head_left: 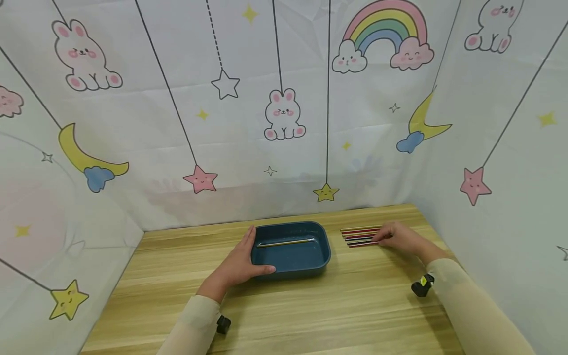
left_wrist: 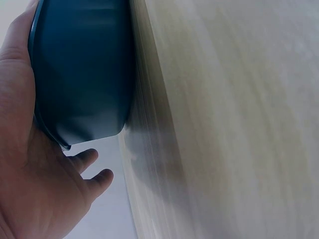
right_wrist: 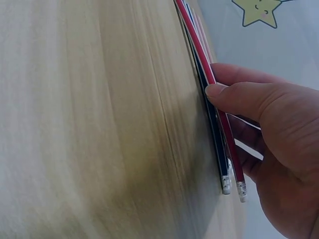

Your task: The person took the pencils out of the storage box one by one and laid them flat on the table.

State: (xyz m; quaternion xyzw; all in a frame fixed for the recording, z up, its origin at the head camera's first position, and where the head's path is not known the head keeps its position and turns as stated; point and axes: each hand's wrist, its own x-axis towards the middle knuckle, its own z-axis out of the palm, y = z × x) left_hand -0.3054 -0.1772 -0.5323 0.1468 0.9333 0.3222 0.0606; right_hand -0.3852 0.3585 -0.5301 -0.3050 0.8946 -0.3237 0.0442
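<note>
My right hand (head_left: 401,238) pinches a red pencil (right_wrist: 228,133) between thumb and fingers, near its eraser end. Just beside it in the right wrist view lies a dark blue pencil (right_wrist: 215,137), also eraser-tipped. These belong to a row of several pencils (head_left: 358,232) in red, dark and other colours on the table, partly covered by the hand. The left hand (head_left: 239,261) rests against the left end of a dark blue rectangular tray (head_left: 327,246), its thumb on the near rim and straight fingers by the far left corner. One yellowish pencil (head_left: 286,242) lies inside the tray.
The wood-grain table (head_left: 310,315) carries everything. White cloth walls (head_left: 248,197) printed with rabbits, stars and moons rise close behind and on both sides. A small black wrist device (head_left: 421,286) sits under the right sleeve, another (head_left: 224,324) under the left.
</note>
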